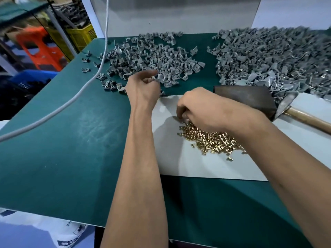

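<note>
My left hand (143,85) hangs over the near edge of the left pile of grey plastic parts (152,58), thumb out and fingers curled. Whether a part sits between its fingers is hidden. My right hand (198,108) lies on the far end of a heap of small brass rivets (211,140), its fingertips curled down and pinching among them. The rivets rest on a white sheet (188,165) on the green table mat (71,149). A much larger pile of the same grey parts (272,58) fills the back right.
A dark metal block (250,99) stands just right of my right hand, with a wooden-handled hammer (304,117) leaning beside it. A white cable (84,86) crosses the mat at left. Several stray grey parts (86,59) lie near the left edge. Crates stand beyond it.
</note>
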Available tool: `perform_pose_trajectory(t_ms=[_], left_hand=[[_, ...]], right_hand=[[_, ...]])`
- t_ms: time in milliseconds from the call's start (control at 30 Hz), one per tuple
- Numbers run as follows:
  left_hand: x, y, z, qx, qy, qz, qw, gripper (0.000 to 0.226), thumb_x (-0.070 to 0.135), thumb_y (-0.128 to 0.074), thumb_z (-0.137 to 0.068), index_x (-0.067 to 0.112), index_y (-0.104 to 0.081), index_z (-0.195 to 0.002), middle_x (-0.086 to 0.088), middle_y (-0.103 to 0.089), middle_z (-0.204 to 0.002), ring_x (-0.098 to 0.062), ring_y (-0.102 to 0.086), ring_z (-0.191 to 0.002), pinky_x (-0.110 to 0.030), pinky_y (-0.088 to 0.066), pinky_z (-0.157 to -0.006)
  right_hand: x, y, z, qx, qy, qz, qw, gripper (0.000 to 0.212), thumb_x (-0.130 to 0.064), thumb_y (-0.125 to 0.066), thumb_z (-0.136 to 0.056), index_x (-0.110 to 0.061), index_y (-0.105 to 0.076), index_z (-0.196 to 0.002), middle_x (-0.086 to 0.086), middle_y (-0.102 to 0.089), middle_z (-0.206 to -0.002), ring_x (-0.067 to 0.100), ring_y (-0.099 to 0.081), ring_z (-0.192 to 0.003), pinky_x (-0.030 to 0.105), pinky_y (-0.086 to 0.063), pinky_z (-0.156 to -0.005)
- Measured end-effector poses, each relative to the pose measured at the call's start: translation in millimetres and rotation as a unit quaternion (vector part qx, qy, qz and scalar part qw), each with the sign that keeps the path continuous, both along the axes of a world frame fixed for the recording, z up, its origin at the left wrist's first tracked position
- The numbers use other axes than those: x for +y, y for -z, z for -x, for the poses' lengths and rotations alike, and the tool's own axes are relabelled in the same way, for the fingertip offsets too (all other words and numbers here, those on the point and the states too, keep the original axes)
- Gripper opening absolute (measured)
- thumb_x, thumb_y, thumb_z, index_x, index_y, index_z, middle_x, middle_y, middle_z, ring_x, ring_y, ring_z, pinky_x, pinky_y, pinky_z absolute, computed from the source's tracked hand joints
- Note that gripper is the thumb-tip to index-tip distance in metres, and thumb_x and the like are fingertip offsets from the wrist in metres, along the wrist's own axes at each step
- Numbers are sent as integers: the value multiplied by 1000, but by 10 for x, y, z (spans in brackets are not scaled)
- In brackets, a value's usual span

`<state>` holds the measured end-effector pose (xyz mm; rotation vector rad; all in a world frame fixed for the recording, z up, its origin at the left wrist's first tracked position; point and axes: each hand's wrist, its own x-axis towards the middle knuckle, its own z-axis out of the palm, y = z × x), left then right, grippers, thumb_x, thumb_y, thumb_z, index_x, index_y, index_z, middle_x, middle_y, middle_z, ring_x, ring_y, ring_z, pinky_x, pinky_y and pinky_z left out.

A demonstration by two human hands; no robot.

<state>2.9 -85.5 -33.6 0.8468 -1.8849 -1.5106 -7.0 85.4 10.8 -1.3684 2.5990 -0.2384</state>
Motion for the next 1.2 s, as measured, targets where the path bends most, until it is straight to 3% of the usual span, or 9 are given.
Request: perform_pose_trajectory(t_ms=[100, 167, 233, 300, 500, 733, 867, 1067, 1200], left_hand=[[126, -22, 21, 53, 39, -45, 997, 30, -8, -59, -78, 13, -80, -83, 1, -74, -67, -19, -72, -67, -33, -62, -71], [287, -44, 43, 117, 99, -118, 981, 17, -14, -66, -84, -3, -75, -92, -9, -73, -76, -24, -74, -73, -38, -64, -78], [493, -71, 75, 161, 164, -161, 960, 11, -15, -70, -85, -8, -70, -94, -18, -70, -80, -26, -73, -71, -42, -64, -80], [702, -87, 106, 174, 210, -174, 946, 11, -11, -75, -84, -2, -70, -89, -16, -73, -76, -24, -73, -69, -42, -64, -76], [1034, -80, 142, 181, 346, -138, 910, 11, -1, -79, -83, 10, -76, -83, -10, -73, -76, -19, -67, -68, -29, -60, -70], [1185, -67, 137, 171, 371, -34, 912, 13, 0, -79, -84, -2, -76, -96, -11, -75, -79, -19, -68, -69, -30, -60, -66], [1251, -55, 138, 167, 370, -47, 913, 14, 0, -77, -87, -4, -76, -100, -22, -76, -85, -31, -72, -71, -35, -65, -70], [1305, -34, 141, 170, 386, -101, 901, 16, 0, -68, -94, -2, -75, -108, -15, -77, -90, -23, -74, -84, -34, -64, -80], [1249, -48, 140, 161, 411, -135, 887, 32, -13, -62, -92, -1, -69, -121, -20, -76, -103, -27, -74, -97, -35, -62, -89]], right_hand=[[209, -65, 66, -32, 15, 54, 998, 18, -13, -63, -97, -22, -78, -92, -5, -74, -86, 9, -65, -75, 20, -49, -69], [360, -88, 98, -48, 36, 119, 991, 17, -15, -64, -99, -23, -76, -90, -10, -72, -79, 2, -64, -70, 14, -49, -63], [525, -90, 127, -62, 64, 194, 977, 17, -13, -64, -98, -24, -76, -91, -11, -71, -73, 2, -67, -69, 17, -53, -64], [699, -68, 165, -58, 95, 265, 958, 16, -11, -68, -95, -25, -76, -93, -11, -70, -70, 3, -69, -67, 17, -55, -66], [1123, 108, 283, -22, 195, 422, 885, 12, -9, -78, -86, -19, -75, -91, -5, -74, -81, 13, -72, -75, 41, -62, -77], [1204, 273, 260, -47, 211, 477, 852, 23, -2, -72, -87, -23, -76, -96, -7, -75, -89, 8, -73, -84, 29, -60, -83], [1172, 263, 235, -15, 207, 501, 840, 22, -1, -74, -83, -14, -69, -100, -5, -72, -84, 11, -72, -83, 26, -57, -76], [1177, 275, 233, 16, 226, 521, 823, 22, -4, -77, -82, -12, -65, -99, -8, -73, -82, 7, -72, -82, 20, -54, -72], [1202, 289, 259, 5, 233, 525, 819, 23, -1, -76, -81, -10, -65, -100, -5, -73, -81, 8, -73, -83, 26, -58, -76]])
